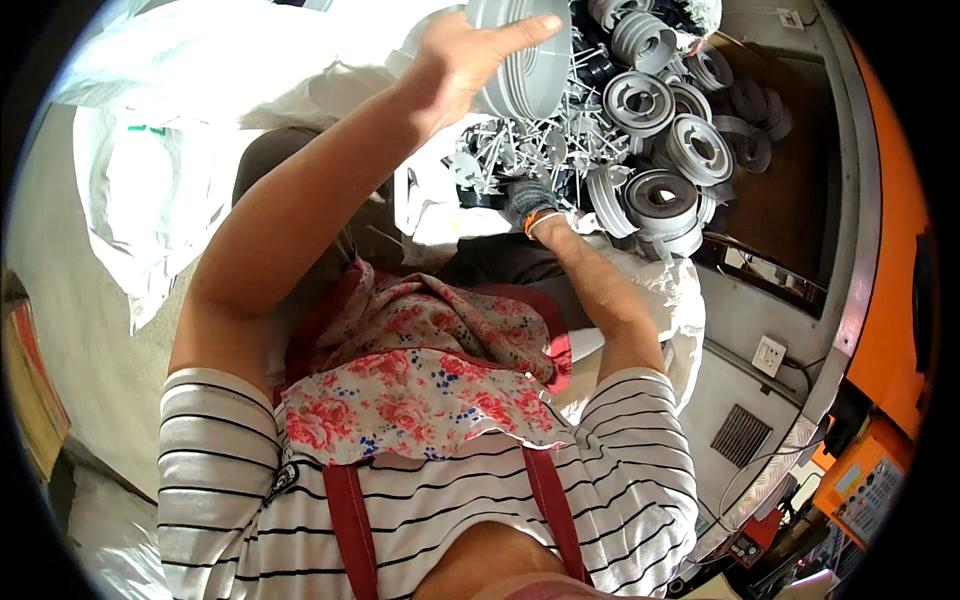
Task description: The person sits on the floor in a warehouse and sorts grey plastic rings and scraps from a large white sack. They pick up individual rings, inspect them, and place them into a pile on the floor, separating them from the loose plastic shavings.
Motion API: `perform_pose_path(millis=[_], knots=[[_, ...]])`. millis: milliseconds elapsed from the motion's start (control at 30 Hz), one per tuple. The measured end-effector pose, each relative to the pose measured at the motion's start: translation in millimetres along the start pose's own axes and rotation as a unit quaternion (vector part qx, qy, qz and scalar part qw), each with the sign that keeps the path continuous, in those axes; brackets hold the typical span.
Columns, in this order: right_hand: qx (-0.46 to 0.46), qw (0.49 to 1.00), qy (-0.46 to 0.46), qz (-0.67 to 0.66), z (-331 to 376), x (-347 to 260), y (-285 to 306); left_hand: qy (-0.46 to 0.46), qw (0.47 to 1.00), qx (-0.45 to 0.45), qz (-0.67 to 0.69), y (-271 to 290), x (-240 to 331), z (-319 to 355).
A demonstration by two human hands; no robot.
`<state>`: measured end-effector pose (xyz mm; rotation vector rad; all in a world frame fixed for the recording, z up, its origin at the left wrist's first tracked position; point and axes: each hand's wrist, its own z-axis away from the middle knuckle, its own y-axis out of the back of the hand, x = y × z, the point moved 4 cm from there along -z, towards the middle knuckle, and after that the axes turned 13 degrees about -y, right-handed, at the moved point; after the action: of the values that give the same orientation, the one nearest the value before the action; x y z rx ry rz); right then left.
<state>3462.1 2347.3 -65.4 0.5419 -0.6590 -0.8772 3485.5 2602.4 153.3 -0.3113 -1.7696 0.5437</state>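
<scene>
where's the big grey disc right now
At the top edge of the head view, just right of centre: the disc is in the left hand, with the stemmed parts just below it in the picture.

No legible text in view. Orange control panel (868,492), lower right: markings too small to read. Green mark (147,129) on white plastic bag (125,200), left: likewise unreadable.

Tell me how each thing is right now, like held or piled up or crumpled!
Left hand: bare, gripping.
Grey ridged disc: held, tilted.
Stemmed pieces: loosely heaped.
Right hand: gloved, among the stemmed pieces; grip hidden.
Grey round parts: piled, facing different ways.
White sheeting: crumpled.
Floral apron: worn, wrinkled.
</scene>
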Motion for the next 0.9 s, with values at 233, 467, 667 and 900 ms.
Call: perform_pose_path(millis=[233, 467, 667, 900], knots=[[0.174, 0.983, 0.03, 0.051, 0.1, 2.6, -6.7, 0.015, 0.999, 0.006, -0.036, 5.0, -6.5, 4.3], [0.054, 0.994, 0.074, -0.063, 30.1, 42.5, 60.1, 0.039, 0.999, 0.023, 0.022, 8.8, -19.0, 4.6], [0.386, 0.764, 0.043, -0.515, 141.5, 64.2, 202.0, 0.13, 0.991, -0.033, 0.022, -5.0, -51.3, 6.8], [0.423, 0.815, 0.043, -0.394, 152.8, 36.7, 247.7, 0.146, 0.945, -0.147, 0.253, -28.3, -6.6, 20.4]])
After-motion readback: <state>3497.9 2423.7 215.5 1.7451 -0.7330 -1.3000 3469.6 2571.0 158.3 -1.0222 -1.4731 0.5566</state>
